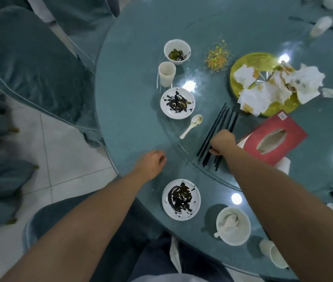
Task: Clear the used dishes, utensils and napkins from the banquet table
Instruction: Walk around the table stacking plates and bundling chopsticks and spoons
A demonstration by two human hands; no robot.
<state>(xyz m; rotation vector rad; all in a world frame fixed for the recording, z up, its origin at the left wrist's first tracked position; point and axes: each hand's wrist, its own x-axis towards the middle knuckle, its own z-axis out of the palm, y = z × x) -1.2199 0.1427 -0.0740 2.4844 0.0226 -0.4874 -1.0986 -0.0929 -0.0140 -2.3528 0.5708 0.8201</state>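
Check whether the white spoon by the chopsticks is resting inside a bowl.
No, the white spoon lies directly on the glass turntable, beside a sauce-smeared plate.

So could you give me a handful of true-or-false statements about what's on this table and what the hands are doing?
1. The right hand grips a bundle of black chopsticks. True.
2. The left hand is holding a plate. False: it holds nothing and hovers over the table edge.
3. The gold plate is piled with crumpled napkins. True.
4. The white spoon lies inside the tissue box. False: it lies on the glass beside a sauce-smeared plate.
5. The tissue box is blue. False: it is red.
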